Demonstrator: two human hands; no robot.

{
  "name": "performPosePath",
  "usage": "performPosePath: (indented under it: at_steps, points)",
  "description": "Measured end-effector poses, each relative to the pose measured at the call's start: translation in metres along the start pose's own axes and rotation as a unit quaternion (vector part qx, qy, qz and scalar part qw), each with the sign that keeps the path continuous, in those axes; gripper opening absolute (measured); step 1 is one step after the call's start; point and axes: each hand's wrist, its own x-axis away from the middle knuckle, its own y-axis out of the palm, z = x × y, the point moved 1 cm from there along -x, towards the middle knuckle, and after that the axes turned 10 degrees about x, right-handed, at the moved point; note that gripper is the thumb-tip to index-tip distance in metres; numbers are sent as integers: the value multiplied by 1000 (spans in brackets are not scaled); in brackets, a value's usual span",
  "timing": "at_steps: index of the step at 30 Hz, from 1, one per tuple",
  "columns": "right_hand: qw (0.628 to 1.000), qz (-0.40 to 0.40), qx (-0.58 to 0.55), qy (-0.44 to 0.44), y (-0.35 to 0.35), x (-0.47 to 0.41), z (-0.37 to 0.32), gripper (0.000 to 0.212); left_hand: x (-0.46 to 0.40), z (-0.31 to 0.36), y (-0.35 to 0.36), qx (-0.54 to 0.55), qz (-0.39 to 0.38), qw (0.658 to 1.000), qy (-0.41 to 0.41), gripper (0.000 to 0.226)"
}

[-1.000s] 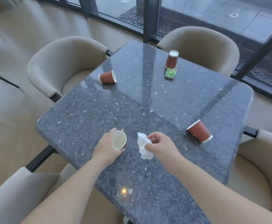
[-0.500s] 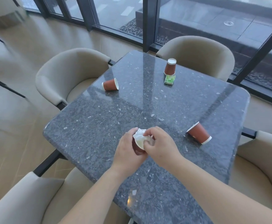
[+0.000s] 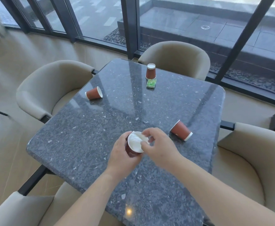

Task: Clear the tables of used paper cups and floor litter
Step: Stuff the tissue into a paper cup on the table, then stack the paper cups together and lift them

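Stuffing the white napkin [image 3: 137, 139] into the held cup [image 3: 132, 148] seems the step in hand: the left hand [image 3: 120, 154] grips the cup's wall over the tabletop [image 3: 84, 136] while the right hand [image 3: 158, 147] pinches the wad at its mouth. Better to push it fully below the rim and keep the cup steady, not squeezed. Four cups in all: one held, one tipped just right of the hands [image 3: 180, 130], one tipped far left [image 3: 93, 93], one upside down beyond [image 3: 150, 71], touching one green packet [image 3: 151, 83]. Four chairs.
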Motion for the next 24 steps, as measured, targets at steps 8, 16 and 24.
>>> performPosePath:
  at_steps: [8, 16, 24]
  points:
    - [992, 65, -73, 85, -40, -9, 61, 15, -23, 5, 29, 34, 0, 999, 4, 89]
    - [983, 67, 11, 170, -54, -36, 140, 17, -56, 0, 60, 105, -39, 993, -41, 86]
    - [974, 28, 89, 208, -52, -61, 184, 39, -72, 4, 78, 90, -59, 990, -86, 87]
